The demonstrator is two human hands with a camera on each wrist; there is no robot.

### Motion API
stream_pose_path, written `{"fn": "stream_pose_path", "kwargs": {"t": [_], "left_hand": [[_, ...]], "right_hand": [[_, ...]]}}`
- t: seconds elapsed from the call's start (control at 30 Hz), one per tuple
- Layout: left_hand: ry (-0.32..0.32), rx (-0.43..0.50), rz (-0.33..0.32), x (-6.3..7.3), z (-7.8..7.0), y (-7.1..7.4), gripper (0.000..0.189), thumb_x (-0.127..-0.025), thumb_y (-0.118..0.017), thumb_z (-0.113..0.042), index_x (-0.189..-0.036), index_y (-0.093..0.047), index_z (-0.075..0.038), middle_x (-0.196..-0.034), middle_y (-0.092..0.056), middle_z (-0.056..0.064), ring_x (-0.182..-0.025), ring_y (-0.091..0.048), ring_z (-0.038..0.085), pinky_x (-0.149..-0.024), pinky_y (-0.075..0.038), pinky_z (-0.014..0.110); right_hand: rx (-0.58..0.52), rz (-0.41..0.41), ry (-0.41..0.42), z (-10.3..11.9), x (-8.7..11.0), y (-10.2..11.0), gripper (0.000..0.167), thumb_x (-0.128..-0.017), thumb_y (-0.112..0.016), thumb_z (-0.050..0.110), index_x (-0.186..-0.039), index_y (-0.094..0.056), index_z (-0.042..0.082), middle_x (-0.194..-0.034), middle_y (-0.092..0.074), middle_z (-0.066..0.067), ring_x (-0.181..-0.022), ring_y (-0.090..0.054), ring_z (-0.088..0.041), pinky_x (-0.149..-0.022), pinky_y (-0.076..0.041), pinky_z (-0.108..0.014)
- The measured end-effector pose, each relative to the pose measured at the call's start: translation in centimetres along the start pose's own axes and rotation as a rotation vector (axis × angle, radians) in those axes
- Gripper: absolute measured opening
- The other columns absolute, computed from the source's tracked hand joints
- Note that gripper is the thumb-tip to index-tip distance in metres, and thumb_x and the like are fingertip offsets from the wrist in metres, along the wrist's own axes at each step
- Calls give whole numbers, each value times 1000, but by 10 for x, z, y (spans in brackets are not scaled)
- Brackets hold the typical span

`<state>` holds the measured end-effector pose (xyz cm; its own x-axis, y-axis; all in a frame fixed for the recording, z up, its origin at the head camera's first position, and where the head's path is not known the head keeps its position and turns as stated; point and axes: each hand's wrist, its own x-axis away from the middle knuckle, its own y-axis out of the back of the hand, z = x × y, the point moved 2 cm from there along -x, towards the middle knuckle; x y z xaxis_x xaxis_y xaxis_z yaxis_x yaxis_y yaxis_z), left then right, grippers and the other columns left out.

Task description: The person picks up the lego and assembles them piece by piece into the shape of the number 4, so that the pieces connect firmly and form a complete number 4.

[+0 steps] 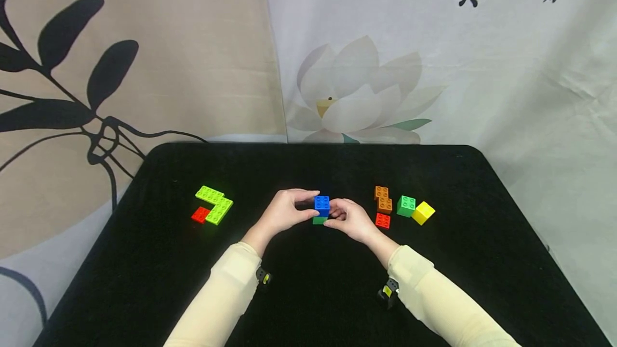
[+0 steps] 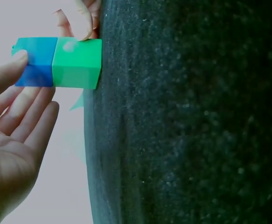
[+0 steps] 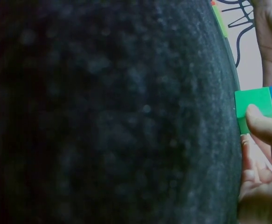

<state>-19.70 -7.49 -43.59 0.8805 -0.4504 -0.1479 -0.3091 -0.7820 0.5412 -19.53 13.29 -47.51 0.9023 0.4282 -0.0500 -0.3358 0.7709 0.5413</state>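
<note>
Your left hand (image 1: 284,212) pinches a blue block (image 1: 322,203); your right hand (image 1: 354,221), the green block (image 2: 77,65) beneath. Stacking seems in hand; next, press evenly.

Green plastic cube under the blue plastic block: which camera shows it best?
The left wrist view: the green cube shows nearly whole there, two faces plain, against the blue block. The head view shows only a strip below the blue; in the right wrist view, the right hand covers part.

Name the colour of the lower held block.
The lower block is green, clearest in the left wrist view.
</note>
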Motion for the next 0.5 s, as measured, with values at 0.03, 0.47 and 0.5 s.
{"fn": "stream_pose_path", "kwargs": {"t": [0.03,0.47,0.5], "left_hand": [[3,4,-1,0,0,0,46,-86,-78,-13,-129,-65,-2,-123,-68,11,-113,-65,26,-95,-51,40],[20,20,21,6,2,9,49,-88,-76,-15,-134,-61,-3,-126,-66,12,-114,-64,26,-96,-50,39],[26,18,19,7,2,11,50,-88,-76,-15,-134,-60,-2,-125,-67,11,-114,-64,26,-96,-50,40]], "right_hand": [[0,-2,7,0,0,0,31,-88,-75,9,-116,-65,3,-106,-64,-8,-95,-63,-22,-85,-54,-35],[4,-2,16,1,-1,0,31,-88,-76,11,-115,-65,3,-105,-65,-10,-94,-63,-23,-83,-54,-32],[4,-2,15,1,-1,0,31,-88,-76,11,-115,-65,3,-105,-65,-10,-93,-63,-23,-83,-54,-32]]}}
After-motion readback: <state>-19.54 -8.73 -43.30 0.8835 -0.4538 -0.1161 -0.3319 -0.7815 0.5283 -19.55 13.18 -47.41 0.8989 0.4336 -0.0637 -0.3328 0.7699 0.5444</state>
